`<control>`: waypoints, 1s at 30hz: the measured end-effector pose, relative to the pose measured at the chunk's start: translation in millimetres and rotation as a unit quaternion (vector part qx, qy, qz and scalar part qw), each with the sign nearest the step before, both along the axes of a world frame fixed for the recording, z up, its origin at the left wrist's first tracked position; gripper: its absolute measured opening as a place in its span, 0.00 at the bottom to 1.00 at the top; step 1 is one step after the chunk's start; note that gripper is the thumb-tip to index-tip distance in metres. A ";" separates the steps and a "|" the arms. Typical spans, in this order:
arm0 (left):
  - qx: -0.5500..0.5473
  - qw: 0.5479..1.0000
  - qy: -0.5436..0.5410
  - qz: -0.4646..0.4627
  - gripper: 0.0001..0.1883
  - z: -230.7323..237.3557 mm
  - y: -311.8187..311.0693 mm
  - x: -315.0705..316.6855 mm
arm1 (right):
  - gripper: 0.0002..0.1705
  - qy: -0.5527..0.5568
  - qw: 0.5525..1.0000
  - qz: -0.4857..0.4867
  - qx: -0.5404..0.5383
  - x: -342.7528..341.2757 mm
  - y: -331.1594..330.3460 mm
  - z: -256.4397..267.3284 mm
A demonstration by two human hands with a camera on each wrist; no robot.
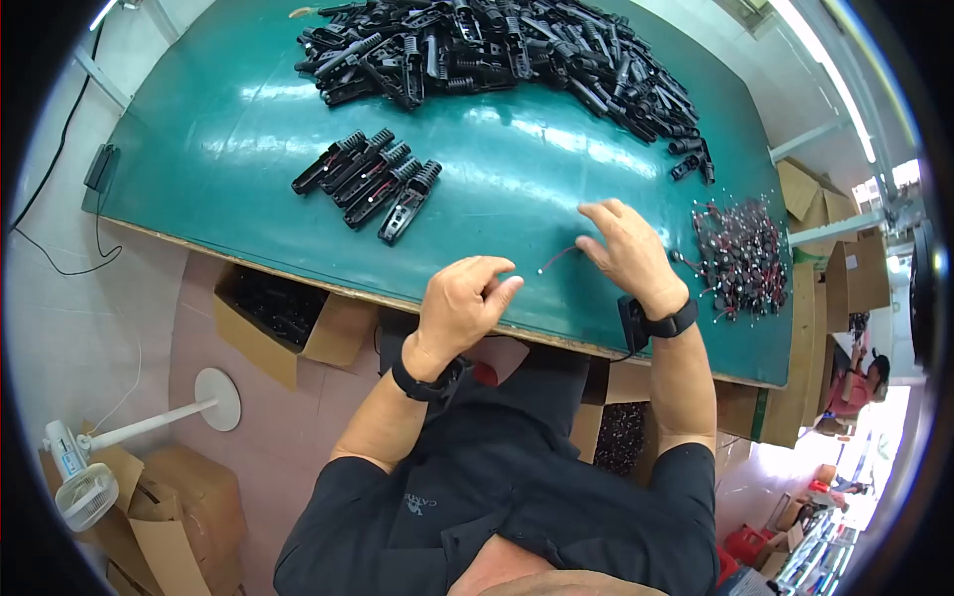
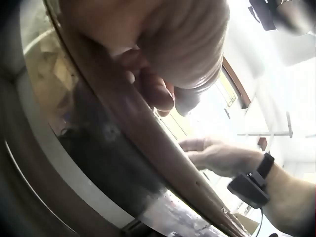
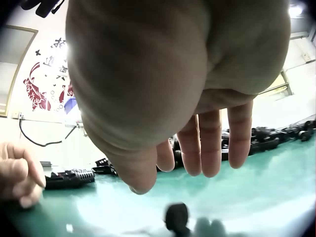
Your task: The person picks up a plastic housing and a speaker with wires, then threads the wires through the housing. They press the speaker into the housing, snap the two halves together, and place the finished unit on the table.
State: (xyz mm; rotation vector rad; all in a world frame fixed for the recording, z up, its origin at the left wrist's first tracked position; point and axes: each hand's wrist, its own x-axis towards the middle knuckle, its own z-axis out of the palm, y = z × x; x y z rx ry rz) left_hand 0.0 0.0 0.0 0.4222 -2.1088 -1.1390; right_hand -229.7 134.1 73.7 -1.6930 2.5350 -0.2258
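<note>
My left hand [image 1: 462, 303] hovers at the table's front edge, fingers loosely bent, nothing visible in them. Farther right, my right hand [image 1: 631, 253] is over the green table with its fingers extended. By its fingertips lies a thin red wire [image 1: 558, 258] with a white tip. A small black round part [image 3: 177, 217] shows below the right hand in the right wrist view, apart from the fingers. Several black ribbed housings [image 1: 370, 179] lie in a slanted row beyond the left hand; the nearest housing [image 1: 408, 205] is closest to it.
A large heap of black housings [image 1: 497, 50] covers the table's far side. Many small wired parts [image 1: 740, 258] are piled at the right. An open carton [image 1: 333, 333] of black parts stands below the front edge, and a white fan [image 1: 84, 492] at lower left.
</note>
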 end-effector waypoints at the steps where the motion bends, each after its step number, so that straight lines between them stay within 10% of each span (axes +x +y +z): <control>1: 0.016 1.000 0.012 0.001 0.09 -0.2 8.8 -3.0 | 0.26 -0.011 0.998 0.039 -0.042 1.3 -9.3 11.7; 7: 0.020 0.998 0.058 0.018 0.09 -4.2 -18.2 4.4 | 0.29 -0.091 0.952 0.213 -0.200 21.2 -193.7 -14.1; 16: 0.098 0.990 0.082 0.055 0.07 -4.6 -19.8 8.1 | 0.27 -0.078 0.987 -0.043 -0.134 36.1 -309.0 -27.4; 23: 0.128 0.986 0.086 0.063 0.05 -4.2 -18.8 10.2 | 0.22 -0.156 0.964 -0.085 -0.197 30.8 -293.7 -29.6; 30: 0.239 0.964 0.112 0.036 0.12 -21.8 -20.4 11.7 | 0.14 -0.205 0.934 0.001 -0.292 59.3 -138.5 7.3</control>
